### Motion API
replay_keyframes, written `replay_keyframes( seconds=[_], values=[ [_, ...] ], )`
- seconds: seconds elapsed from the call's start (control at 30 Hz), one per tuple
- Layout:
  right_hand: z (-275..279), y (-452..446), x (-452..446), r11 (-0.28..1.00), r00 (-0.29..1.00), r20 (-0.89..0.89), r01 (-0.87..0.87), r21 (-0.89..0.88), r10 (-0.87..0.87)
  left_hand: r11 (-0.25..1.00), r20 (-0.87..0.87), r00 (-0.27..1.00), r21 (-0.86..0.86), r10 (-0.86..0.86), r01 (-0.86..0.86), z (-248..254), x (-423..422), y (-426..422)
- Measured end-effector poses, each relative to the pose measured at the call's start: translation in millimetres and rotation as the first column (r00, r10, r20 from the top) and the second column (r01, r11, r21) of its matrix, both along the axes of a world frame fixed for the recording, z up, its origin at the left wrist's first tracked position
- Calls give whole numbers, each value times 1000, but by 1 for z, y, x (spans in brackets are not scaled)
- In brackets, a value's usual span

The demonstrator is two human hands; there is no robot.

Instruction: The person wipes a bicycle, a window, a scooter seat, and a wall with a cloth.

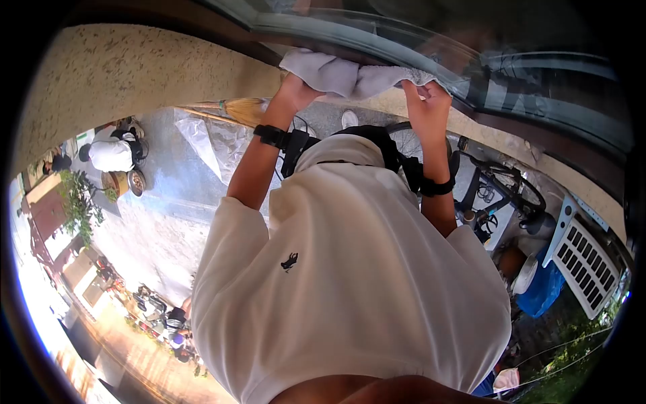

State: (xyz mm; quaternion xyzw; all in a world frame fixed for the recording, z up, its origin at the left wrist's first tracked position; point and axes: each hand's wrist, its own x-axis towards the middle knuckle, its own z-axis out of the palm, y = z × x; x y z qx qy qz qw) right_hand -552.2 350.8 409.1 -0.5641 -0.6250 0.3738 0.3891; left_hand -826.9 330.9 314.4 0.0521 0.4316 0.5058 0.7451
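Note:
A light grey-white cloth [360, 77] is stretched sideways along the lower frame of a glass window [377, 30]. My left hand [296, 93] grips its left end, with the fingers mostly covered by the folds. At the other end, my right hand [428, 101] has its thumb and fingers closed on the cloth's edge. The cloth lies against the dark window frame [511, 120], and part of it bunches up between my hands.
A straw broom [245, 111] leans below the speckled wall [155, 71], near a plastic sheet [202, 145]. To the right stand a bicycle [501, 185], a blue bag [540, 289] and a white slatted panel [587, 262]. A person in white [112, 155] is at far left beside a pot [136, 182].

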Motion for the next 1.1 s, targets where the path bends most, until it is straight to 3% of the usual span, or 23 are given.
replay_keyframes(
  seconds=[0.03, 0.07, 0.1, 0.17, 0.2, 0.23, 0.37, 0.4, 0.43, 0.47, 0.5, 0.53, 0.63, 0.67, 0.7, 0.8, 0.83, 0.9, 0.93, 0.97, 1.03, 1.07, 1.1],
  values=[
    [0, 0, -9, 999, 998, -41, -44, -6, 43, 990, 119, 989, 99, 86, -98, -6, -3, -1],
    [2, 0, -22, 993, 981, -162, -113, -29, 106, 988, 123, 987, 100, 106, -118, -18, -9, -2],
    [1, 2, -34, 991, 980, -159, -129, -29, 123, 894, -379, 906, 449, 188, 2, -30, -17, -3],
    [-3, 6, -55, 957, 956, -57, -282, 66, 286, 730, -720, 568, 624, 399, 279, -30, -30, -8],
    [-3, 7, -68, 955, 954, -59, -290, 61, 293, 814, -273, 894, 560, 356, -154, -26, -38, -8],
    [0, 10, -80, 938, 938, -41, -343, 42, 345, 856, 283, 877, 241, 389, -457, -20, -45, -8],
    [0, 19, -136, 879, 878, -62, -471, 69, 475, 806, 322, 858, 323, 400, -496, -3, -65, -20],
    [-3, 22, -151, 878, 876, -64, -474, 66, 477, 838, -336, 863, 520, 377, -164, 0, -69, -23],
    [-7, 24, -167, 862, 864, -37, -497, 102, 503, 857, -627, 702, 514, 338, 47, 8, -71, -26],
    [-9, 24, -181, 845, 852, -9, -517, 138, 523, 869, -840, 441, 443, 316, 220, 20, -72, -28],
    [-10, 25, -194, 848, 855, -11, -512, 137, 519, 874, -289, 927, 480, 238, -75, 32, -74, -28],
    [-10, 26, -204, 848, 853, 2, -519, 104, 522, 904, 445, 882, 297, 154, -308, 40, -75, -27],
    [-9, 22, -207, 865, 865, 16, -501, 15, 501, 915, 584, 811, 311, 28, -255, 19, -73, -18],
    [-13, 16, -201, 880, 884, 38, -468, 79, 466, 923, 485, 866, 264, 126, -282, 16, -61, -15],
    [-16, 11, -194, 890, 901, 59, -433, 143, 429, 924, 495, 863, 273, 104, -267, 10, -51, -13],
    [-2, -4, -157, 929, 920, 148, -370, 22, 363, 980, 149, 978, 110, 147, -164, -20, -14, -12],
    [5, -9, -143, 946, 926, 196, -321, -45, 324, 981, 163, 978, 119, 134, -154, -15, -4, -10],
    [-2, -17, -111, 978, 973, 139, -197, 65, 186, 952, -245, 944, 158, -220, 263, 2, 9, -7],
    [-7, -21, -94, 983, 970, 209, -152, 106, 128, 905, -335, 878, 136, -341, 403, 4, 12, -2],
    [-7, -25, -78, 983, 959, 276, -113, 144, 70, 902, -327, 881, 148, -343, 406, 11, 18, 2],
    [-5, -38, -54, 996, 916, 399, -2, 94, -36, 744, -457, 700, 115, -549, 658, 28, 29, 8],
    [-12, -45, -40, 996, 913, 407, -11, 87, -25, 756, -453, 738, 187, -500, 627, 38, 35, 8],
    [-23, -53, -25, 989, 818, 562, 58, 133, -124, 721, -504, 729, 264, -463, 641, 10, 43, 13]
  ],
)
